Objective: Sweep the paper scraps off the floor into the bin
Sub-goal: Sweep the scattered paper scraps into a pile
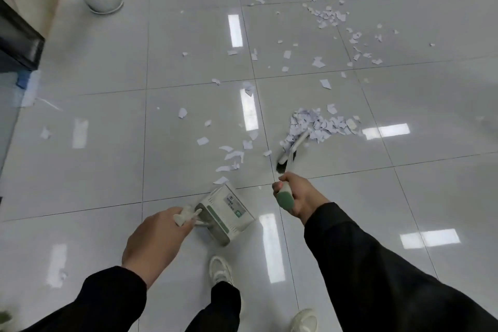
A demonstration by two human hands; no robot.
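With the right hand (295, 194) gripping the brush (292, 147) and the left hand (155, 237) holding the dustpan (226, 213), a hard stroke risked scattering the scrap pile (318, 124).

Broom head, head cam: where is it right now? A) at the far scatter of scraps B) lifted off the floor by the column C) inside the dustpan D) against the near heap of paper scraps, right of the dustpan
D: the broom head sits at the edge of the near heap of paper scraps, ahead of the right hand gripping its handle, while the dustpan sits to the left, held by the left hand.
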